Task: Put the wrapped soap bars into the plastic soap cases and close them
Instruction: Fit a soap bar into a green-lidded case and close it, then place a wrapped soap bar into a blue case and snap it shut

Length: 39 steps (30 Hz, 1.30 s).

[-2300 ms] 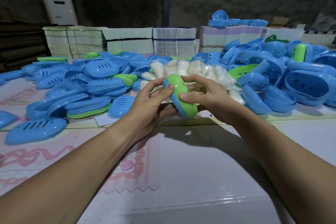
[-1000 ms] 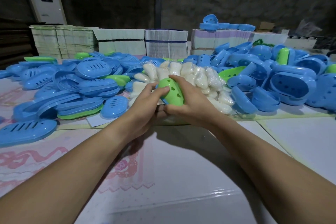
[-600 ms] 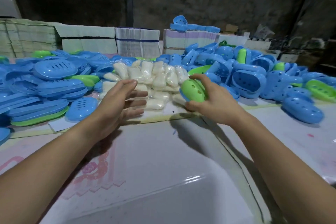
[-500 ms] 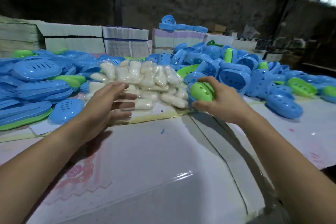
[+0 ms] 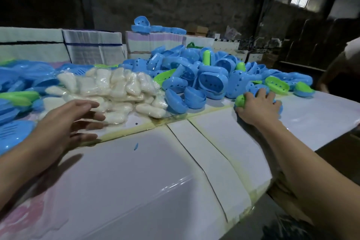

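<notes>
My right hand grips a closed green-and-blue soap case on the bench, far right; my left hand hovers wide open.

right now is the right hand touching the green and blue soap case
Touching. The head view shows the right hand laid over the green and blue soap case on the table, fingers curled round it, no gap visible.

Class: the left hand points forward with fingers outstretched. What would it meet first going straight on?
Probably the wrapped soap bars: the left hand has its fingertips just short of the pile's near edge, though depth is unclear.
</notes>
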Each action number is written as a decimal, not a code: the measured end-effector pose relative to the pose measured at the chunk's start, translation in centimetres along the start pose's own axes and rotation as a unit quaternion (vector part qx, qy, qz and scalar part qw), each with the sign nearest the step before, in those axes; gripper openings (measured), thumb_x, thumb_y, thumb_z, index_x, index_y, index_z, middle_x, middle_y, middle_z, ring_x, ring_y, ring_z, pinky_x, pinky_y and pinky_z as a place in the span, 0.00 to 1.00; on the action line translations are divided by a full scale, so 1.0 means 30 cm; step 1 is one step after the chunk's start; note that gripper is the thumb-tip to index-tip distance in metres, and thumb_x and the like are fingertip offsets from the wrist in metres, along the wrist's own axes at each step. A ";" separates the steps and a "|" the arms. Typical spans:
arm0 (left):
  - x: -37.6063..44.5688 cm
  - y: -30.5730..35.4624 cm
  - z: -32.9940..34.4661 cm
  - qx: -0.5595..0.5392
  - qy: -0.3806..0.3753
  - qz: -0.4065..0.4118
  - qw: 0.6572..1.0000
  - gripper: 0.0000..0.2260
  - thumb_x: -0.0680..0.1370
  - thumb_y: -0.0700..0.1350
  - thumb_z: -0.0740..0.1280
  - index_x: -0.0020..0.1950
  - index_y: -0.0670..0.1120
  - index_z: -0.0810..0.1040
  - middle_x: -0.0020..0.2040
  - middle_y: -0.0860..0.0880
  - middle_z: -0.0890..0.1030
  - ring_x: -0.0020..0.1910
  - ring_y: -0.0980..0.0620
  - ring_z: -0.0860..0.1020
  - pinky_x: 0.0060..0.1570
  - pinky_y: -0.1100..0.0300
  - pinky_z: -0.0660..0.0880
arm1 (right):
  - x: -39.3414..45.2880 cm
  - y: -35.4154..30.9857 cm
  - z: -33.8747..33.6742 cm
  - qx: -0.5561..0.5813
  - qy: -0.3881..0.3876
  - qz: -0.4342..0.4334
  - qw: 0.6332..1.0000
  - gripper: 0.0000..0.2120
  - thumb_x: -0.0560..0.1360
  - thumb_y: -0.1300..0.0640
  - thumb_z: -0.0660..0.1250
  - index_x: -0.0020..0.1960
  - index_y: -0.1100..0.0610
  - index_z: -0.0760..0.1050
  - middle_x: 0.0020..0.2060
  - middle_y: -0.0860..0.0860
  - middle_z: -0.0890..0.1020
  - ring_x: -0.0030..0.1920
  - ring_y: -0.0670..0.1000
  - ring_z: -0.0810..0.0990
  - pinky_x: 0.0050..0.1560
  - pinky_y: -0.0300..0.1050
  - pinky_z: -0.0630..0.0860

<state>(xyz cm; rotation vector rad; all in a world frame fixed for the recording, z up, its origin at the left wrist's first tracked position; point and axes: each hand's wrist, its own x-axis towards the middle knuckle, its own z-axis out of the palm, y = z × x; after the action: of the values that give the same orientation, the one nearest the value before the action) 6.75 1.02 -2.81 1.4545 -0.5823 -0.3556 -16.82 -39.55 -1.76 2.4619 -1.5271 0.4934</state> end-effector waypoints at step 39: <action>0.009 0.035 -0.035 0.182 0.161 0.054 0.968 0.10 0.78 0.41 0.69 0.38 0.50 0.83 0.27 0.53 0.79 0.27 0.55 0.76 0.35 0.59 0.79 | -0.465 -1.036 -0.192 0.549 -0.100 -0.332 0.760 0.09 0.71 0.59 0.65 0.45 0.48 0.82 0.30 0.44 0.77 0.37 0.46 0.76 0.38 0.44 0.72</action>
<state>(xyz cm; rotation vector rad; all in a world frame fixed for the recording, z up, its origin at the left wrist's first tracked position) 7.44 1.82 -1.73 1.7797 -0.4750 0.0825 4.28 -12.20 -1.66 3.7096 -0.1457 1.2400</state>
